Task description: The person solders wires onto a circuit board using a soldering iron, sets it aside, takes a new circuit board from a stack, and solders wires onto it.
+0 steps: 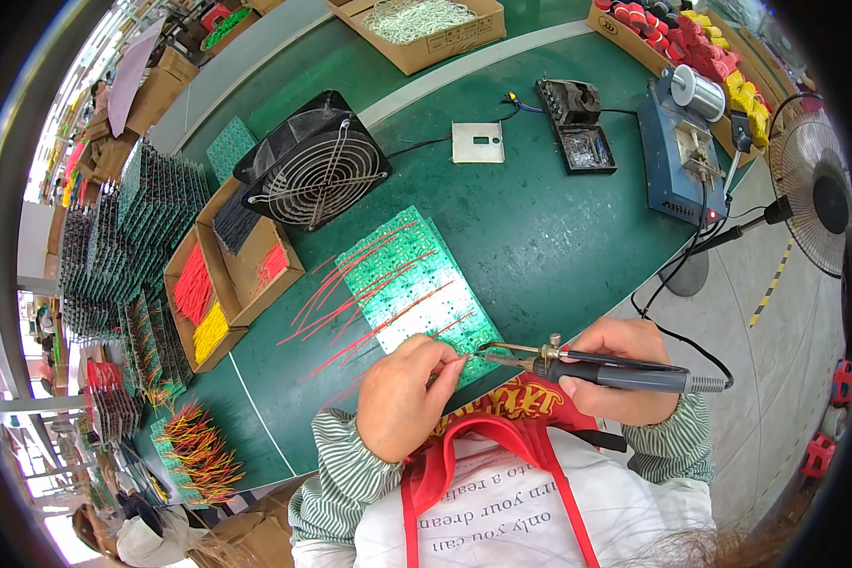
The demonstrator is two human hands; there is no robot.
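Observation:
My right hand [625, 374] is closed round a soldering iron [625, 376] with a thin wire-feed tube along its top. The iron's tip points left, at the near corner of a green circuit board panel [379, 256]. My left hand [407, 398] pinches thumb to forefinger right at that tip, on what looks like a red wire; most of it is hidden by the fingers. Several red wires [388, 327] lie across the panel in rows, their loose ends reaching past its left edge. Another panel shows beneath the top one.
A black fan [317, 170] stands behind the panel. To its left are divided cardboard trays [241, 308] of cut wires and stacked boards [156, 213]. A blue solder feeder [677, 156] with a spool sits far right, its cable [677, 327] running to the iron. A wired board [197, 454] lies near left.

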